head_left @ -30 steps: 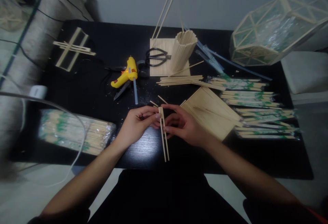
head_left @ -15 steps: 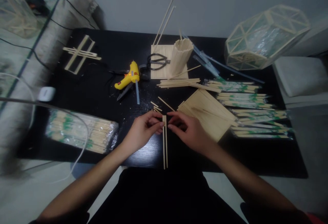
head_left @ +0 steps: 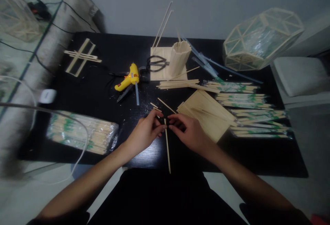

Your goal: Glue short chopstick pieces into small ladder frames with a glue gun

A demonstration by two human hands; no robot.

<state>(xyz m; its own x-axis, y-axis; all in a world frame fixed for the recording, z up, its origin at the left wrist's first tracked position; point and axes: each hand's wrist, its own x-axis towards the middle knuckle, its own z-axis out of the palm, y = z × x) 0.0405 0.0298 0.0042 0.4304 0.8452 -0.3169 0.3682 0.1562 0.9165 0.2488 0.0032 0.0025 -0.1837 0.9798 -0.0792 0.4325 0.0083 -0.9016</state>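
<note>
Near the table's front edge, my left hand (head_left: 145,130) is closed, thumb and forefinger pinching the upper end of a thin pale chopstick (head_left: 167,149). Its lower end points toward me. My right hand (head_left: 189,130) comes in from the other side, fingers curled in a pinch at the same upper end. Only one length of wood shows now; a second chopstick may be lined up under it. Just beyond my fingertips lie short cut pieces (head_left: 156,107) and a longer loose stick (head_left: 167,105). A square stick panel (head_left: 206,115) lies beside my right hand.
A yellow glue gun (head_left: 131,77) rests on pliers. Behind stand a stick cup (head_left: 179,60) and black-handled scissors (head_left: 157,63). Wrapped chopsticks (head_left: 255,115) lie at right, a larger pack (head_left: 82,132) at left. A faceted frame (head_left: 263,39) and a crossed stick frame (head_left: 81,57) stand farther back.
Two chopsticks stood side by side between my hands; now they show as a single line, its lower end slightly further right. My hands stay close together in nearly the same place.
</note>
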